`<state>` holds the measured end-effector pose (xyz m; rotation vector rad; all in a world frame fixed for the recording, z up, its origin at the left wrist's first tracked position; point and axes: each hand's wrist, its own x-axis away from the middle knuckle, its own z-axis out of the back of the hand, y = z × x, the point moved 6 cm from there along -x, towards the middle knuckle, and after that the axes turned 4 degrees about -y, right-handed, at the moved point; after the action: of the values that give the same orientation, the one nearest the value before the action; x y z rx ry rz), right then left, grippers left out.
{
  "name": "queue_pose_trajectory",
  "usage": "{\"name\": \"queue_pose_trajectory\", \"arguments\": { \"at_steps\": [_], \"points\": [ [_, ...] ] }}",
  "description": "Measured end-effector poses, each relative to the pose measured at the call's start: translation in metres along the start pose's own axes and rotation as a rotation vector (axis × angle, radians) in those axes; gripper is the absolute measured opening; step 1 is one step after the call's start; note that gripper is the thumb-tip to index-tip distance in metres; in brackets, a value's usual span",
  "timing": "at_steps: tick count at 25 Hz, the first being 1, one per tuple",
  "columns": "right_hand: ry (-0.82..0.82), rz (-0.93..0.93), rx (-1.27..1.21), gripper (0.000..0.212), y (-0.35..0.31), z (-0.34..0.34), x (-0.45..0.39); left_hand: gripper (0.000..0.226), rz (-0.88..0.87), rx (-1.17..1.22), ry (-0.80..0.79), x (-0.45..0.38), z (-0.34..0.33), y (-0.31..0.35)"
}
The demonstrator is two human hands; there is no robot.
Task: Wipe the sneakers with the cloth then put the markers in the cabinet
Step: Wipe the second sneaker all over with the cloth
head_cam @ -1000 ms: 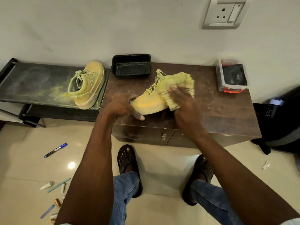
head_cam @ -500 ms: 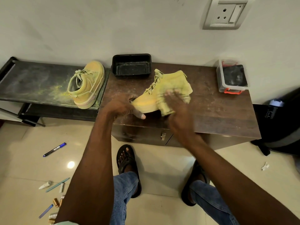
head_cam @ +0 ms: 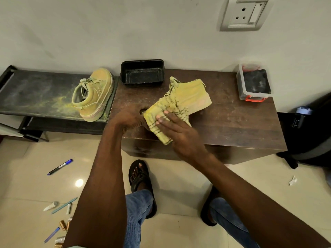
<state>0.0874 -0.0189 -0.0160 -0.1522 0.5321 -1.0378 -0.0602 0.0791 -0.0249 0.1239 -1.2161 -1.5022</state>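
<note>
Right hand (head_cam: 180,133): fingers spread flat, pressing a yellow ribbed cloth (head_cam: 165,119) with dark stripes onto the toe of a yellow suede sneaker (head_cam: 189,97). Left hand (head_cam: 129,119): fingers curled round the sneaker's toe end, steadying it on the scuffed brown wooden counter (head_cam: 232,122). Second sneaker (head_cam: 95,93): same suede, pale thick sole, on a dusty dark shelf (head_cam: 35,93) to the left. Markers (head_cam: 60,166): slim, scattered on the glossy tiled floor. Change: half a second earlier the cloth lay on the sneaker's side; now it sits lower, at the toe.
</note>
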Motion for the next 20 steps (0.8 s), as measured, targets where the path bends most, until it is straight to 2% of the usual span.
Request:
{"name": "queue_pose_trajectory", "arguments": {
  "at_steps": [1, 4, 5, 6, 9, 10, 11, 13, 14, 15, 16, 19, 20],
  "points": [
    [0.011, -0.029, 0.002, 0.056, 0.015, 0.005, 0.0, 0.077, 0.005, -0.005, -0.006, 0.0, 0.0, -0.001],
    [0.291, -0.648, -0.164, 0.071, 0.088, 0.035, 0.017, 0.096, 0.042, -0.034, -0.02, 0.001, -0.001, -0.004],
    [0.32, -0.695, -0.191, 0.073, 0.083, 0.035, 0.018, 0.094, 0.039, -0.033, -0.02, 0.001, -0.001, -0.005],
    [0.276, -0.61, -0.179, 0.071, 0.062, 0.029, 0.01, 0.087, 0.037, -0.025, -0.018, 0.0, -0.001, -0.004],
    [0.019, 0.007, -0.001, 0.06, -0.013, -0.001, -0.003, 0.053, -0.009, -0.04, 0.006, -0.002, 0.0, 0.0],
    [0.007, 0.04, 0.017, 0.063, -0.003, 0.003, -0.004, 0.057, -0.004, -0.038, -0.001, 0.0, 0.0, 0.0],
    [0.048, -0.077, 0.0, 0.067, 0.023, 0.011, -0.005, 0.068, 0.018, -0.025, -0.011, 0.0, 0.0, -0.002],
    [0.241, -0.504, -0.11, 0.072, 0.083, 0.039, 0.006, 0.09, 0.044, -0.03, -0.023, 0.001, -0.002, -0.004],
    [0.302, -0.638, -0.136, 0.073, 0.094, 0.045, 0.012, 0.093, 0.038, -0.035, -0.025, 0.002, -0.002, -0.002],
    [0.299, -0.677, -0.134, 0.073, 0.088, 0.043, 0.011, 0.092, 0.039, -0.033, -0.024, 0.001, -0.003, -0.001],
    [0.237, -0.612, -0.125, 0.073, 0.068, 0.037, 0.001, 0.089, 0.044, -0.028, -0.019, 0.0, -0.002, -0.001],
    [-0.052, -0.028, 0.019, 0.063, -0.008, 0.001, -0.015, 0.062, 0.039, 0.015, 0.0, -0.001, -0.001, 0.0],
    [-0.072, 0.029, 0.043, 0.063, -0.003, 0.002, -0.018, 0.064, 0.035, 0.013, -0.007, 0.0, -0.002, -0.001]
  ]
}}
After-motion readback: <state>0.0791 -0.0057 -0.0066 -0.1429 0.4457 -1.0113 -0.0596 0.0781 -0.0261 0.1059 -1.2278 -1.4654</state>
